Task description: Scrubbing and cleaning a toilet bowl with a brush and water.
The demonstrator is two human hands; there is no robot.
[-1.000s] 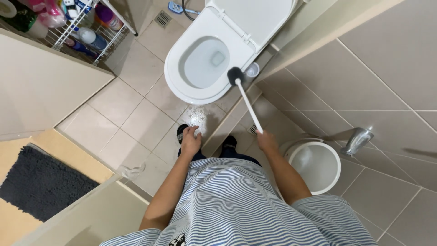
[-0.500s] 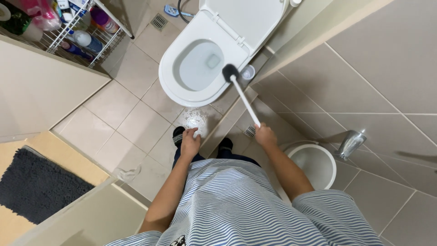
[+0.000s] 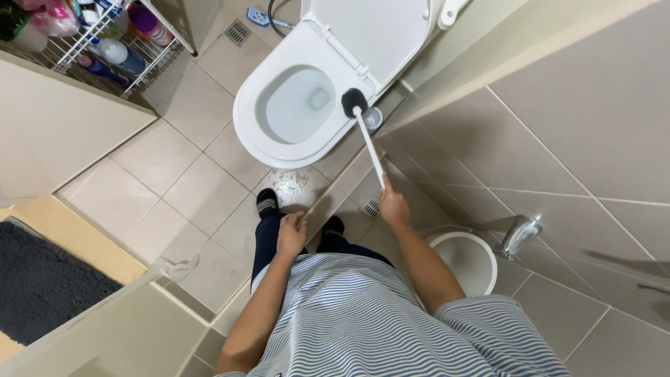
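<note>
The right hand (image 3: 394, 207), just right of the frame's centre, has its fingers wrapped around the white handle of a toilet brush (image 3: 368, 143). The brush's dark head sits at the right rim of the open toilet (image 3: 279, 146) in the upper middle. The left hand (image 3: 291, 234), below centre, hangs with fingers loosely curled, holding nothing. A white bucket (image 3: 466, 260) stands at lower right, a wire rack (image 3: 105, 49) at upper left.

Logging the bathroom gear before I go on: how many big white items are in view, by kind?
Toilet: 1
Toilet brush, white handle, held in the right hand: 1
White bucket: 1
White wire rack: 1
Total: 4
</note>
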